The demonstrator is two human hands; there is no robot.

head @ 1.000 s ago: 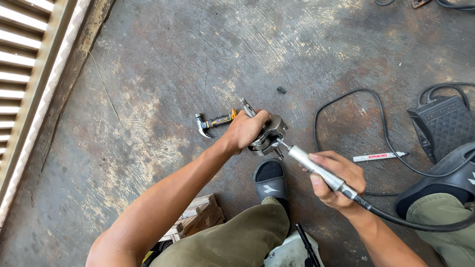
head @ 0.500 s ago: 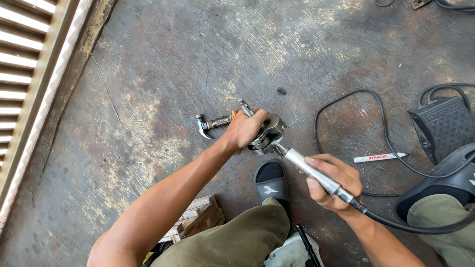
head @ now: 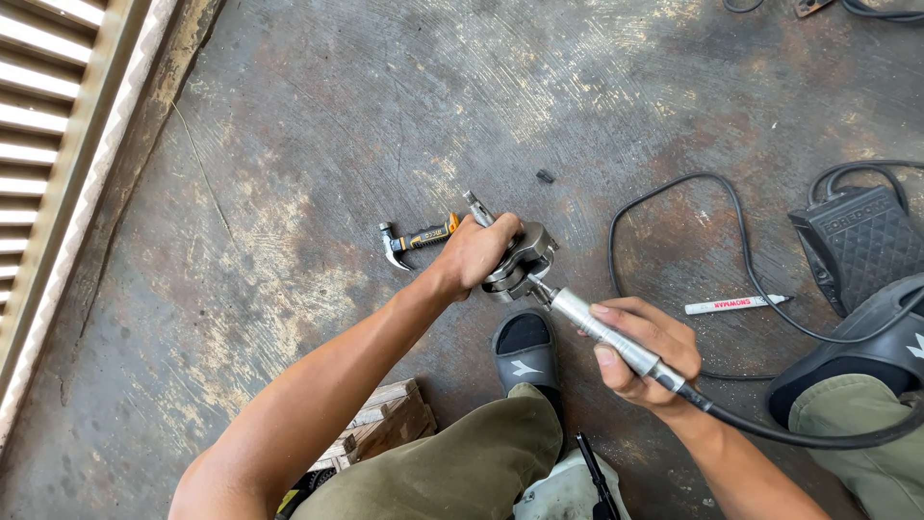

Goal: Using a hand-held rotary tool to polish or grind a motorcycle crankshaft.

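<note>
The left hand [head: 478,252] is wrapped over a grey metal part [head: 520,262], its fingers closed around the piece and holding it just above the concrete floor [head: 318,125]. The right hand [head: 647,354] grips a silver grinder handpiece [head: 602,332], fingers curled tight around its barrel; the tool's tip touches the near-right edge of the metal part. A black hose [head: 799,435] runs from the back of the handpiece away from the metal part, toward the person's right. Just left of the metal part a small hammer [head: 416,241] with a black and orange handle lies on the floor. Right below the metal part sits a black sandal [head: 526,349]. Well to the right of the metal part lie a white marker [head: 736,305] and, beyond it, a black foot pedal [head: 859,241].
</note>
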